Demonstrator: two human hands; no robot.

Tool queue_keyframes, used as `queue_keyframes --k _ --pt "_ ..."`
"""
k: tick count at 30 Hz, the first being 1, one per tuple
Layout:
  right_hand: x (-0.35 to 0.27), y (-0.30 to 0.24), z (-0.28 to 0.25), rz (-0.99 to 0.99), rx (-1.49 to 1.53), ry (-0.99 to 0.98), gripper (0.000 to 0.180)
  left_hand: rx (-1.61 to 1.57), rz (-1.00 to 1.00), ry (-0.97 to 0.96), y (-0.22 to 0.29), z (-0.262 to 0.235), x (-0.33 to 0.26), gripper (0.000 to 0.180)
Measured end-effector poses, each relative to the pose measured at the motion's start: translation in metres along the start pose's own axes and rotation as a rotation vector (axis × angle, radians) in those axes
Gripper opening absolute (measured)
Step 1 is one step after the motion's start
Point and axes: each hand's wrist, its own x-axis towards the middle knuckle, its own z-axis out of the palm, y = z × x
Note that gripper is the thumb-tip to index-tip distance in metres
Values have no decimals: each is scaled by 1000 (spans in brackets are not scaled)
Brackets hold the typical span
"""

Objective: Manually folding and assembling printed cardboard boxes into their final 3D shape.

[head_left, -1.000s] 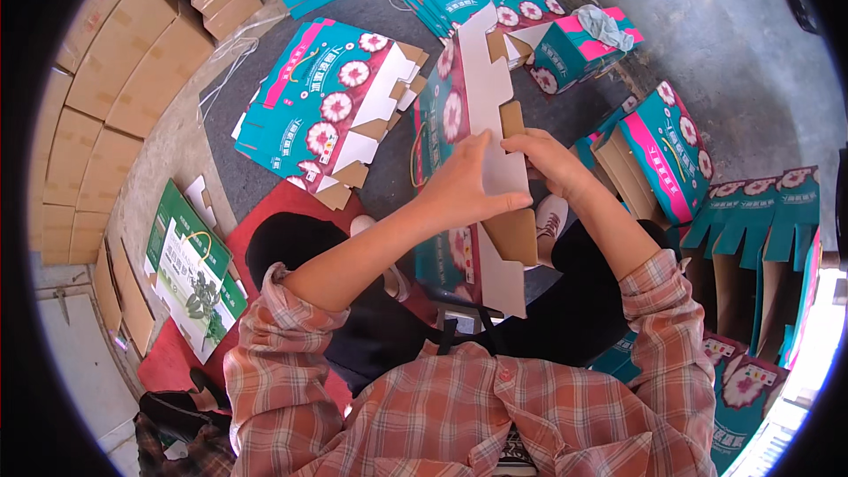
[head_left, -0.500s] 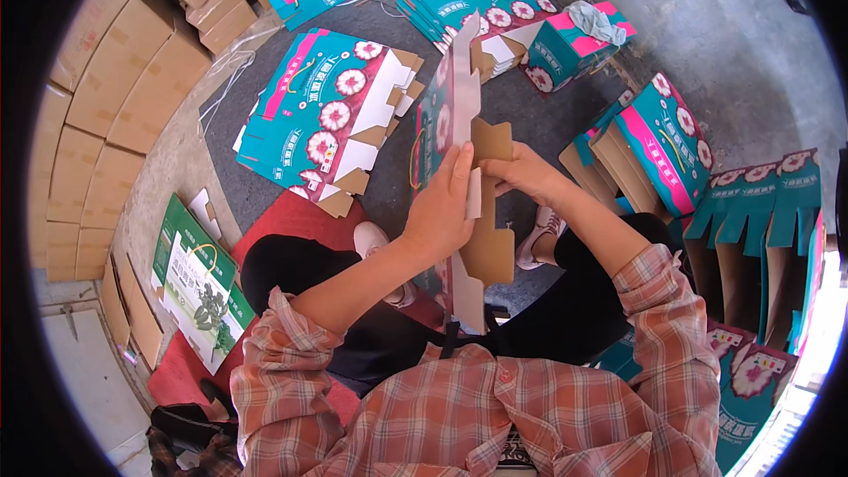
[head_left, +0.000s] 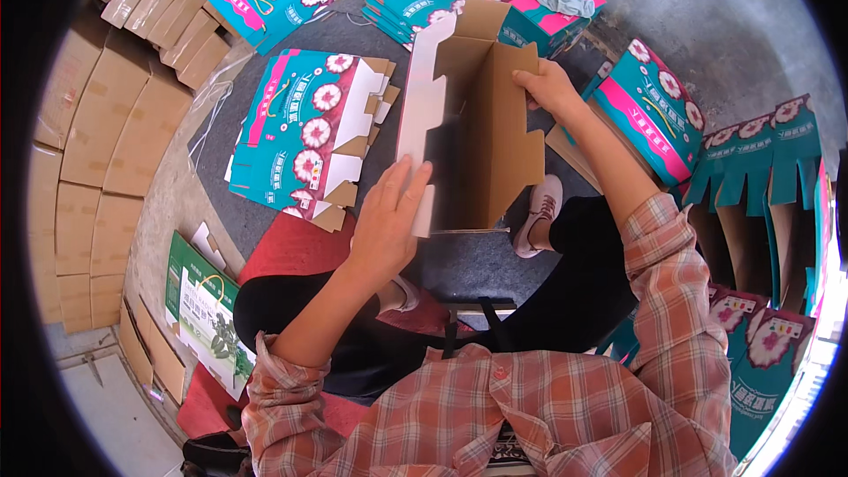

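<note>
1. Many brown cardboard cartons (head_left: 106, 150) stand stacked along the left side.
2. Dark grey matting (head_left: 486, 269) covers the floor ahead of the person.
3. A red mat (head_left: 291, 247) lies to the left, partly beneath the person's dark-trousered leg.
4. Teal cartons (head_left: 768, 185) stand upright in a row at the far right, flaps raised.
5. The open cardboard carton (head_left: 503, 141) is held up over the grey matting, between both hands; its mouth shows a brown interior, with a white tabbed flap along the left.
6. Flattened teal-and-pink cartons (head_left: 296, 132) lie piled left of it, printed with round white shapes.
7. A flattened green-and-white carton (head_left: 208, 309) with a yellow cord handle sits near the red mat.
8. One pale sneaker (head_left: 541, 216) shows just right of the open cardboard carton.
9. The left hand (head_left: 389, 221) lays extended fingers over the white flap; its thumb is hidden, so whether it grips cannot be told.
10. The right hand (head_left: 548, 88) pinches the carton's far right edge between thumb and fingers.
</note>
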Motion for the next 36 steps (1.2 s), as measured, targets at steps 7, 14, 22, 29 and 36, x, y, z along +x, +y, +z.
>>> queue_keyframes --k 7,14,22,29,36 --pt "4 3 11 -102 -131 64 23 -29 98 -196 2 -6 13 74" --pt "7 2 23 -84 -26 51 21 6 120 -230 -20 -3 20 67" --pt "9 -2 25 -82 -24 31 25 -148 6 -354 -38 -6 10 66" --pt "18 2 27 -137 -83 86 24 -282 -24 -428 -32 -23 -4 57" --pt "8 1 37 -77 84 74 15 68 -199 11 -7 26 8 61"
